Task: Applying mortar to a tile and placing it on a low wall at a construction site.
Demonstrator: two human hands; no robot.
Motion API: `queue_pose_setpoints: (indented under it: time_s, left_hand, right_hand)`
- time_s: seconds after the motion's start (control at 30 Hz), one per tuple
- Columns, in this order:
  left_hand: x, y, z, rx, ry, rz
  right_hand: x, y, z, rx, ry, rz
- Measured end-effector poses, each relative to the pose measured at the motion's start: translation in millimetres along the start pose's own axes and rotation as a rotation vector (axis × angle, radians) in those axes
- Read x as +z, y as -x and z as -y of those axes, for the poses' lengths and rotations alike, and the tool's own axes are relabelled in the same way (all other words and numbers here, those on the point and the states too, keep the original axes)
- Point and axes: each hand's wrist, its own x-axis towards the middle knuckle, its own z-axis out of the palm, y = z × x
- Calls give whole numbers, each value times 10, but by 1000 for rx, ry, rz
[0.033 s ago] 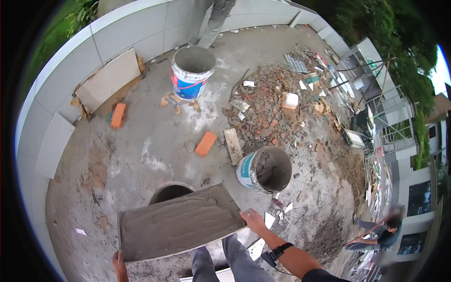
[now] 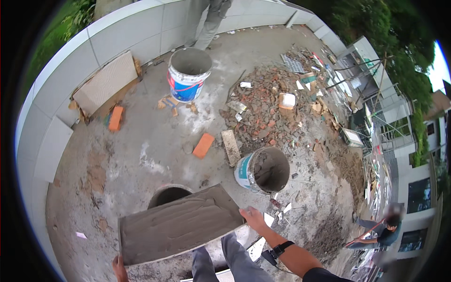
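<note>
A long flat board coated in smooth grey mortar (image 2: 176,223) is held low in front of me, slightly slanted. My left hand (image 2: 120,268) is closed on its left end, and my right hand (image 2: 252,217) grips its right end. A bucket (image 2: 157,197) stands partly hidden behind the board. To the right of that, a white-and-teal bucket (image 2: 244,170) contains grey mortar. My legs show beneath the board.
A white-and-blue bucket (image 2: 185,89) stands farther off, near loose orange bricks (image 2: 203,144) and a rubble heap (image 2: 263,108). A low panelled wall (image 2: 127,33) curves behind, with someone's grey-trousered legs (image 2: 206,26). At right, a person (image 2: 385,235) holds a long handle.
The board and my left hand sit very slightly lower in the picture. The background has shifted slightly leftward. Both hands still grip the board.
</note>
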Motion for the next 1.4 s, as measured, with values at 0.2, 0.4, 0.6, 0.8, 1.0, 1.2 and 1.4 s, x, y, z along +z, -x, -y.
queue_pose_setpoints:
  time_s: [0.2, 0.4, 0.6, 0.8, 1.0, 1.2, 1.4]
  left_hand:
    - [265, 503, -714, -172, 792, -143]
    - [159, 324, -846, -70, 1090, -341]
    - [613, -133, -370, -178, 1384, -197]
    - [1405, -580, 449, -473, 1141, -51]
    - [1699, -409, 583, -503, 1263, -10]
    - [1388, -77, 591, -487, 1286, -43]
    - [1084, 208, -308, -382, 1273, -85]
  right_hand:
    - [-472, -303, 709, -43, -749, 97]
    - [-266, -405, 1163, -205, -738, 20]
    - [-296, -471, 1225, -193, -622, -58]
    - [-255, -493, 1066, -166, -603, -29]
    - [-296, -446, 911, -124, -625, 47]
    - [-331, -434, 1012, -199, -544, 40]
    - [-385, -816, 789, 16, -887, 52]
